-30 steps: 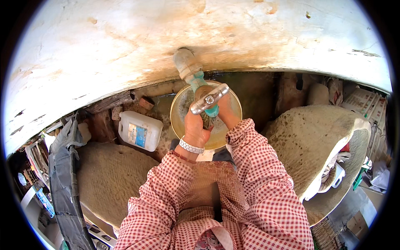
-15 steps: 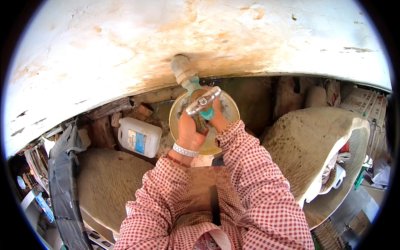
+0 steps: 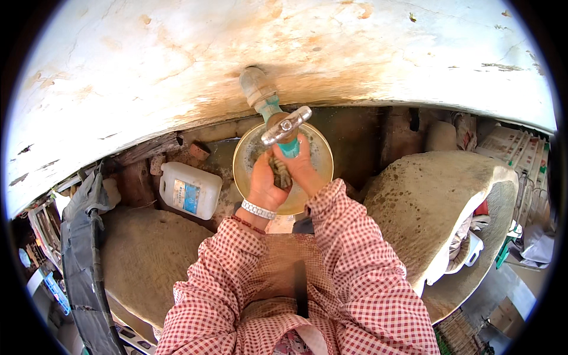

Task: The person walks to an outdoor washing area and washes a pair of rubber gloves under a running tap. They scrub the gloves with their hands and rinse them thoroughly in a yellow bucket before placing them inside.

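Note:
My left hand [image 3: 263, 188] is closed on a crumpled grey-brown cloth-like item [image 3: 280, 173] inside a pale yellow basin [image 3: 322, 151]. My right hand [image 3: 302, 171] is closed against the same item, its upper fingers beside the teal spout of a tap. The tap has a silver bar handle [image 3: 287, 125] lying diagonally over the hands and a weathered pipe [image 3: 257, 89] entering the stained white wall [image 3: 177, 59]. Whether water is running cannot be made out.
A white plastic jug [image 3: 189, 192] lies left of the basin, near bricks [image 3: 199, 150]. Large rough grey stone slabs or vessels [image 3: 423, 195] flank me, the right one holding bundled items. A dark sheet [image 3: 80, 272] hangs along the left. Clutter lines the far right.
My hands and the crumpled item have shifted within the basin. My right hand's fingers have come round in front, closer to my left hand. The view has shifted slightly.

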Available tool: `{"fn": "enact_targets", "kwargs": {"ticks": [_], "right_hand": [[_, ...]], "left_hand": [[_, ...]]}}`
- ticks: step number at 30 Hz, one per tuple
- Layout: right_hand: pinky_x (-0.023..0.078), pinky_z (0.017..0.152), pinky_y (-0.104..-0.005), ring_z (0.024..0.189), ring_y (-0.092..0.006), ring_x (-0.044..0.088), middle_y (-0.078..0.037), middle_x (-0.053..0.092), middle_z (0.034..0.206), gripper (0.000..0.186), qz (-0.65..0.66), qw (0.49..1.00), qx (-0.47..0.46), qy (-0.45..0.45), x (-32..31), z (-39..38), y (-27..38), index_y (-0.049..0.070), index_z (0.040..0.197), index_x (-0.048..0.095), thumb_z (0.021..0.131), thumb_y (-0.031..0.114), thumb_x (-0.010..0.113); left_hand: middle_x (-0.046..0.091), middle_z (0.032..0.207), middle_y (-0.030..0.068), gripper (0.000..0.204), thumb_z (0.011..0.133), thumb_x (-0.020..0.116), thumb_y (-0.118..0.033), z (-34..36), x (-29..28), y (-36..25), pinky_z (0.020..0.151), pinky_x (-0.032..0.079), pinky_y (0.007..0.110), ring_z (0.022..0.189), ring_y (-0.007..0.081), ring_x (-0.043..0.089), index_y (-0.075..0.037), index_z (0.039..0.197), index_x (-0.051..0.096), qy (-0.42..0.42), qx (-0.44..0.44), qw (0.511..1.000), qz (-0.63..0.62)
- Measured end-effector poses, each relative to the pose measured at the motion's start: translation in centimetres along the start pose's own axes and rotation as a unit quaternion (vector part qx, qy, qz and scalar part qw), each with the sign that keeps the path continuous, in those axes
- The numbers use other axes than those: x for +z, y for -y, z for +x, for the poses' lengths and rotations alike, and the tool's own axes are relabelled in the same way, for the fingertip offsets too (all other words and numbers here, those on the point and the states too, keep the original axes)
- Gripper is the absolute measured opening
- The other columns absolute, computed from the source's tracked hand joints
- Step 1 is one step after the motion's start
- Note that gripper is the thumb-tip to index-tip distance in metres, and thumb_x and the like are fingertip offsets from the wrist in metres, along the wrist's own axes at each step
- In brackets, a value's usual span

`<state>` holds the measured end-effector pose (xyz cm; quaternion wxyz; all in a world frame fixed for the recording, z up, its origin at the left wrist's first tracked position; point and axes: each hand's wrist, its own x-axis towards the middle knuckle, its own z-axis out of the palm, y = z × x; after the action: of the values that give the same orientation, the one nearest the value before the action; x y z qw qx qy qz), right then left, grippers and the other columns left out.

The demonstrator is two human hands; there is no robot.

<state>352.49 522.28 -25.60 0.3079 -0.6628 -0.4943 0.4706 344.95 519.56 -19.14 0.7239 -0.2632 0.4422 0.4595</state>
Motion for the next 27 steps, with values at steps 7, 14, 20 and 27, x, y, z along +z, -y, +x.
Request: {"fn": "enact_targets", "kwargs": {"ticks": [7,14,20,27], "right_hand": [[0.046,0.071,-0.0399,0.081,-0.0343,0.060,-0.018,0.063,0.081,0.058,-0.063,0.993,0.022,0.097,-3.2,3.9,-0.2,0.002,0.095,0.062,0.087,0.055,0.041],[0.046,0.073,-0.0332,0.090,-0.0134,0.054,-0.005,0.060,0.101,0.043,0.324,0.881,0.255,0.231,-2.9,0.0,4.1,0.004,0.108,0.055,0.078,0.032,0.068],[0.042,0.077,-0.0255,0.094,-0.0126,0.052,-0.004,0.055,0.104,0.043,0.204,0.901,0.263,0.278,-5.4,-1.7,7.1,0.004,0.122,0.046,0.082,0.017,0.057],[0.047,0.074,-0.0327,0.088,-0.0164,0.054,-0.004,0.054,0.103,0.037,0.233,0.930,0.133,0.250,-8.6,-0.1,7.8,0.005,0.119,0.045,0.091,0.027,0.052]], "left_hand": [[0.063,0.098,0.0057,0.041,0.084,0.057,-0.044,-1.2,0.4,-5.3,0.078,0.049,0.037,0.091,0.0197,0.060,-0.008,0.104,0.055,0.082,0.098,0.990,0.064],[0.046,0.125,0.0148,0.085,0.069,0.059,-0.068,-0.6,-6.8,0.0,0.101,0.032,0.046,0.115,0.0310,0.043,-0.004,0.122,0.044,0.117,-0.077,0.982,-0.127],[0.055,0.111,0.0150,0.049,0.082,0.052,-0.040,-1.8,-1.2,-1.7,0.091,0.041,0.044,0.102,0.0298,0.053,-0.001,0.112,0.051,0.188,0.026,0.982,-0.026],[0.064,0.090,0.0143,0.028,0.081,0.048,-0.016,0.6,-3.3,-2.4,0.083,0.045,0.040,0.086,0.0274,0.059,0.003,0.099,0.056,0.245,-0.019,0.964,-0.104]]}}
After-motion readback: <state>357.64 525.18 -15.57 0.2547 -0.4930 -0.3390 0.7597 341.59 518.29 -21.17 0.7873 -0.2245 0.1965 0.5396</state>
